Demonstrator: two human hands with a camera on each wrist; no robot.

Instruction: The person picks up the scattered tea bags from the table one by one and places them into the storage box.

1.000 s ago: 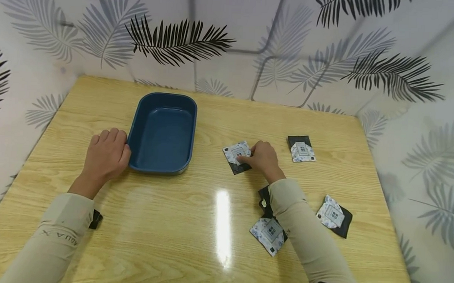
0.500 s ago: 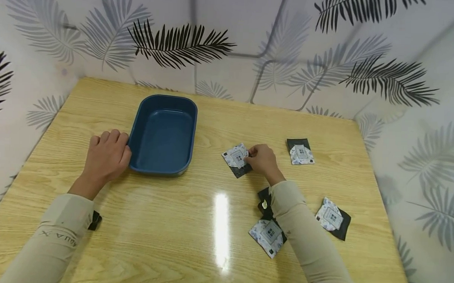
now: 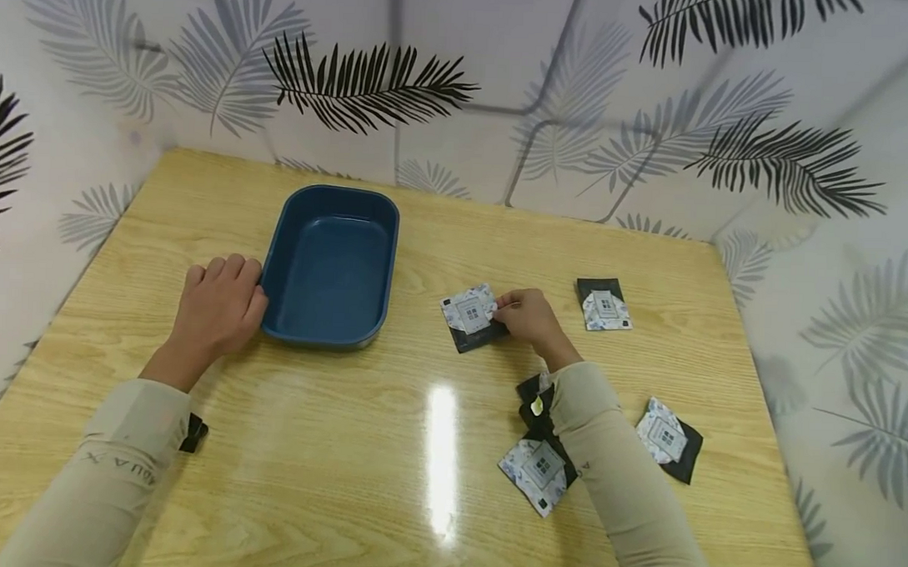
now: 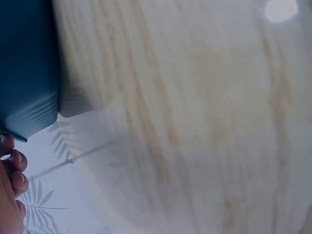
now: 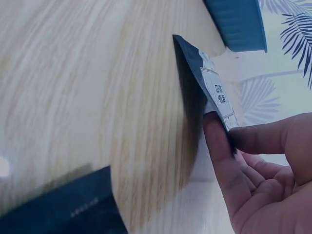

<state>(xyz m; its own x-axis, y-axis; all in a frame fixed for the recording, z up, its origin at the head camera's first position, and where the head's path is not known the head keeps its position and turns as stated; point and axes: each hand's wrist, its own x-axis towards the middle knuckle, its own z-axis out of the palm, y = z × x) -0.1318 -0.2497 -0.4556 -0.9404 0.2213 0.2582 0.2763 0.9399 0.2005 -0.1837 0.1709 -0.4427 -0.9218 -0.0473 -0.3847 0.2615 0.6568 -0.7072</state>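
Observation:
In the head view my right hand (image 3: 530,316) pinches the right edge of a small black-and-white patterned sachet (image 3: 471,311) between thumb and fingers. The right wrist view shows this sachet (image 5: 214,87) tilted up, with a shadow on the wood under it. At the left, my left hand (image 3: 224,305) holds the near left rim of a deep blue plastic bin (image 3: 326,344), its fingers curled at the edge. In the left wrist view the curled fingertips (image 4: 18,180) sit right at the bin's rim (image 4: 14,138).
One more sachet (image 3: 605,310) lies at the back right, another (image 3: 669,441) at the right. Near my right sleeve is a sachet (image 3: 539,470) beside a black packet (image 3: 531,390), partly hidden. A small black object (image 3: 193,433) shows by my left sleeve. Patterned cloth (image 3: 446,83) hangs behind the table.
My right thumb has shifted from the sachet's face to its right edge, and the sachet has turned slightly. The left hand stays at the bin.

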